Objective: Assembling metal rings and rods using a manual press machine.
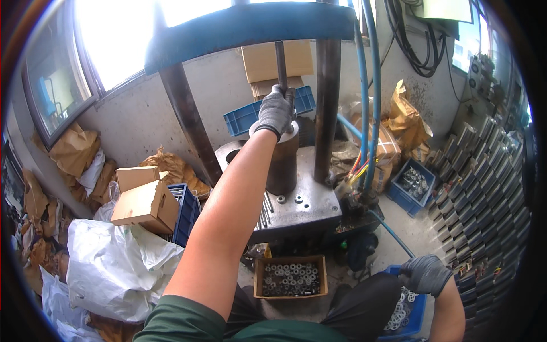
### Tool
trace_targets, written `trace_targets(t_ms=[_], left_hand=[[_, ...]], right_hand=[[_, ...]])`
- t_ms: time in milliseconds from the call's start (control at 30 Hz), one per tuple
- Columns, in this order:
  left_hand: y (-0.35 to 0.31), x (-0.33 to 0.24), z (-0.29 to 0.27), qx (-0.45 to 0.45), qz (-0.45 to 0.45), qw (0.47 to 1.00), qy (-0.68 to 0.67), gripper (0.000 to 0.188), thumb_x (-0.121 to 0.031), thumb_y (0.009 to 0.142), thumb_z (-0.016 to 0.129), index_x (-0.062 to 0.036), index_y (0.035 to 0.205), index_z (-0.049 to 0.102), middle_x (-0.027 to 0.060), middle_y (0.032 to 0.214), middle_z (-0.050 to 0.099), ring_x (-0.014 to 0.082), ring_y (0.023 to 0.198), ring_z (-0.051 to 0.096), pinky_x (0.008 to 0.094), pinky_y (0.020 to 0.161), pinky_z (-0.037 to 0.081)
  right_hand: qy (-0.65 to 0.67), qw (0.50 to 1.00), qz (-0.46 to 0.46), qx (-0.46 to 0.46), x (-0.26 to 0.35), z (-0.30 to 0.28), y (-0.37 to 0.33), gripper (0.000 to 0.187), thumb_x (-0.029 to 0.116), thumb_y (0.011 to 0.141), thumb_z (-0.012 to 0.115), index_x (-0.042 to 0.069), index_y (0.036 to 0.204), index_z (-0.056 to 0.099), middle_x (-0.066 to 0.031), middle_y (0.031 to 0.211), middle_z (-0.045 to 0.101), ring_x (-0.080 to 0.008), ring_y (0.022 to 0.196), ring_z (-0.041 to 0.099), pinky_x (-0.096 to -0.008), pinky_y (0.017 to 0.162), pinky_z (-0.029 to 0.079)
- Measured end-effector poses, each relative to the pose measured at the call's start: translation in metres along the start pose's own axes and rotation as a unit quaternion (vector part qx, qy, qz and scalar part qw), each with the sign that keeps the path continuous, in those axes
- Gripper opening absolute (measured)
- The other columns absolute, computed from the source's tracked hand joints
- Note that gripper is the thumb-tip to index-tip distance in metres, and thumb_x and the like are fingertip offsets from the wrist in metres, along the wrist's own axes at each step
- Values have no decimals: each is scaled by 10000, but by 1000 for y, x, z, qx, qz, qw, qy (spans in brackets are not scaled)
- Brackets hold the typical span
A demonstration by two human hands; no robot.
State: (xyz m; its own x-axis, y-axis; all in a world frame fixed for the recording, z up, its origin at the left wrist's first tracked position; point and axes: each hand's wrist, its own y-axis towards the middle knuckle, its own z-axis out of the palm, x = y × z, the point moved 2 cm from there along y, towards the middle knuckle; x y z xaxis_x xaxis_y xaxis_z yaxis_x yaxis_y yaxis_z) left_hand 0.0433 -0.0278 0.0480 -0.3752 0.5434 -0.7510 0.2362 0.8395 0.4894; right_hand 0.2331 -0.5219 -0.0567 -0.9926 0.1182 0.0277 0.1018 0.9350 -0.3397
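Note:
My left hand, in a grey knit glove, reaches forward into a press frame. Its fingers are wrapped round an upright dark metal rod, above a thick steel cylinder on the press table. Small metal rings and several thin rods lie on that table. At the lower right, my right hand, gloved too, is closed at the end of a slanting blue lever; its fingertips are partly hidden. Below it is a blue bin of flat rings.
A cardboard box of small round parts sits below the press. Stacked metal bars rise at right, near a blue crate of parts. Blue hoses hang beside the right post. Cartons and a white sack are at left.

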Motion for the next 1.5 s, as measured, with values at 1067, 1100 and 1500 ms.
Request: trace_targets(t_ms=[1067,1100,1500], left_hand=[[-5,-5,1,6,1,1000,-4,311,-357,1096,573,-56,1169,602,60,708,640,154,611,643,347,571,549],[-2,-1,1,5,1,1000,-3,311,-357,1096,573,-56,1169,602,60,708,640,154,611,643,347,571,549],[2,10,6,15,-12,999,-40,302,-353,1093,583,-61,1172,589,47,693,605,146,578,613,337,524,526]], right_hand=[[-4,999,26,-19,-6,4,1,296,341,894,655,129,1053,787,-132,966,765,-345,912,734,-452,819,582],[-45,998,20,33,-7,7,3,310,339,898,659,128,1084,788,-130,982,768,-344,919,735,-447,829,584],[21,999,38,-16,-2,-6,1,294,296,874,682,109,1077,784,-139,976,767,-355,908,736,-444,829,587]])
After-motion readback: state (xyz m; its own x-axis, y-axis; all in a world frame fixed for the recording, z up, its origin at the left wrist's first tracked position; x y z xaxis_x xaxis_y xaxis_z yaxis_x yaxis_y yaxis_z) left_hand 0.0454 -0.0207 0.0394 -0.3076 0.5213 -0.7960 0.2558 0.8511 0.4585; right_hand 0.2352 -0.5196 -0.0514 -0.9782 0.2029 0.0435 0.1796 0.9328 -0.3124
